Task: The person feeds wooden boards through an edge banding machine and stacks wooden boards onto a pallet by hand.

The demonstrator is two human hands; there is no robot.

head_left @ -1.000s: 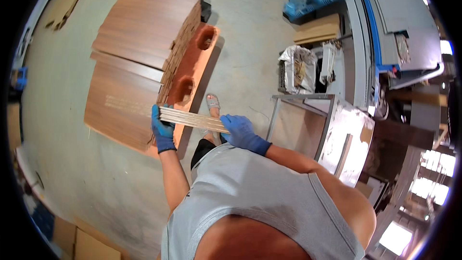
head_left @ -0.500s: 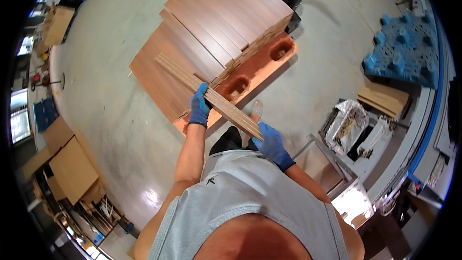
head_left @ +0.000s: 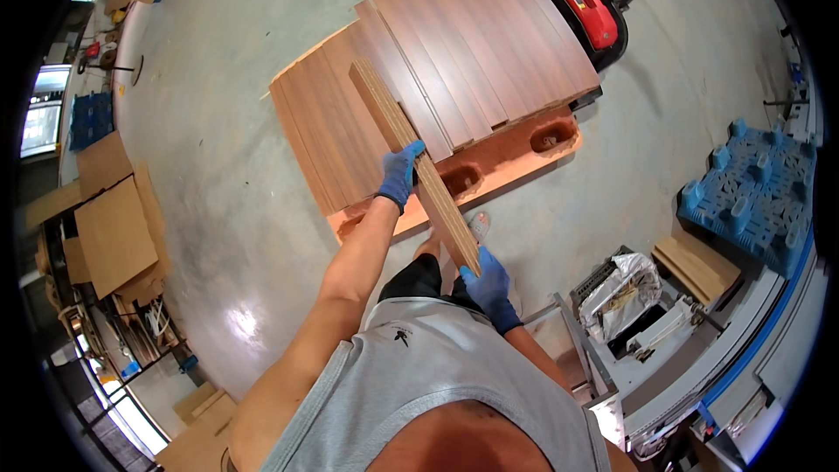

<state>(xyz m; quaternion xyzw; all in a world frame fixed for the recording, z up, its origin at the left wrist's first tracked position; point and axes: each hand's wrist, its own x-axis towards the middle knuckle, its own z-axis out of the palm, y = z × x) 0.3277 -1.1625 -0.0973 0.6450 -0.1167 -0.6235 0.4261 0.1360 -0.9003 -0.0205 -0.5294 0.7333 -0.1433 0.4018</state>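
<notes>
Both my hands wear blue gloves and grip a bundle of narrow wood-grain boards (head_left: 446,210), stacked face to face with their layered edges upward. My left hand (head_left: 400,177) is closed around it near the middle. At its near end, my right hand (head_left: 489,284) is closed on the bundle. The far end reaches over a broad stack of brown wood-grain boards (head_left: 489,44), which lies on an orange pallet (head_left: 516,163). Whether the bundle touches that stack I cannot tell.
Behind the stack stands a red and black pallet truck (head_left: 581,4) with a black handle. Blue plastic pallets (head_left: 756,183) lie at right, near a crate with silvery wrapping (head_left: 620,293). A metal frame (head_left: 581,350) stands close to my right arm. Cardboard sheets (head_left: 114,236) lean at left.
The view has shifted, so the stack sits farther right and more of the pallet truck shows. The bundle has tilted to a steeper angle, its broad side now visible. Both hands keep their hold.
</notes>
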